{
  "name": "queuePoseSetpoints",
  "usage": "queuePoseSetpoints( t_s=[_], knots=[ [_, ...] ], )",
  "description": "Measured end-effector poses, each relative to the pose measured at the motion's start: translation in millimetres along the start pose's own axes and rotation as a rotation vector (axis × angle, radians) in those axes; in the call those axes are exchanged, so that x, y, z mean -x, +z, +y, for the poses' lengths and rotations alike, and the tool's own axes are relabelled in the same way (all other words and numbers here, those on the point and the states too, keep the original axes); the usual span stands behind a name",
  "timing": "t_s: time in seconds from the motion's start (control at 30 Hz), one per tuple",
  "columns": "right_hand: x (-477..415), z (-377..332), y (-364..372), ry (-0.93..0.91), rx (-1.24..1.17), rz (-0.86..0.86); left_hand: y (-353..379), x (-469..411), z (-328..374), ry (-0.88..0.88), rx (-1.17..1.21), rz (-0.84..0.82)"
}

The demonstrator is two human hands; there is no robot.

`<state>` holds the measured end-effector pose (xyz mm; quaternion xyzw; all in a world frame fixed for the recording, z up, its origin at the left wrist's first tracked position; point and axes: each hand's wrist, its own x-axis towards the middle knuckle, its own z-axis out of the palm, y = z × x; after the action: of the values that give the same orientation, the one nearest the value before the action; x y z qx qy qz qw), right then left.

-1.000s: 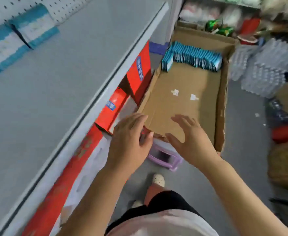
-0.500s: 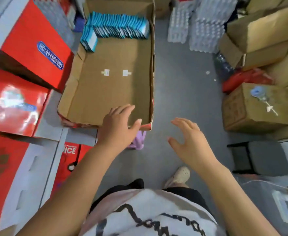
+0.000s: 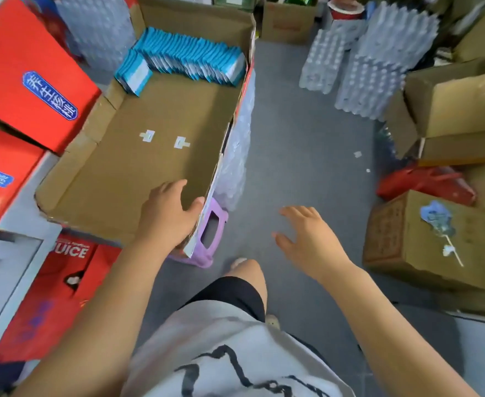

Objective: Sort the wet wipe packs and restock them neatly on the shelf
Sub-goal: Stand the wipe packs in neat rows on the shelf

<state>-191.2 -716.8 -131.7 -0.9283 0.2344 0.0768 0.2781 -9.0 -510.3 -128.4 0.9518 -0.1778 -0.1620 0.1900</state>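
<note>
Well, most of the cardboard box (image 3: 138, 173) lies bare. The wet wipe packs (image 3: 189, 58) stand only in a row along its far wall, a few more at the far left corner, so restocking looks well along, though the shelf is out of view. The left hand (image 3: 167, 216) rests with straight fingers on the box's near right corner; the right hand (image 3: 307, 239) hovers spread, holding nothing.
</note>
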Motion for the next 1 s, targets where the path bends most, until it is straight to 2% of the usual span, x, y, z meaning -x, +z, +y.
queuePoseSetpoints(
  t_s=[0.23,0.37,0.53,0.67,0.8,0.93,1.0],
  knots=[
    [-146,5,-49,-0.148,0.005,-0.054,-2,-114,-3,-0.234,0.066,0.119],
    [-237,-7,-77,-0.208,0.013,-0.060,2,-197,3,-0.300,0.046,0.034],
    [-341,-32,-91,-0.299,0.025,-0.190,13,-274,-4,-0.474,0.110,-0.052],
    [-419,-58,-85,-0.375,0.059,-0.365,16,-303,-6,-0.713,0.325,-0.120],
    [-510,-94,-64,-0.571,0.161,-0.521,25,-324,-7,-0.866,0.490,-0.003],
    [-608,-143,-24,-0.803,0.254,-0.581,35,-354,-24,-0.988,0.449,0.092],
    [-651,-169,0,-0.896,0.297,-0.627,42,-366,-31,-1.026,0.438,0.082]
  ],
)
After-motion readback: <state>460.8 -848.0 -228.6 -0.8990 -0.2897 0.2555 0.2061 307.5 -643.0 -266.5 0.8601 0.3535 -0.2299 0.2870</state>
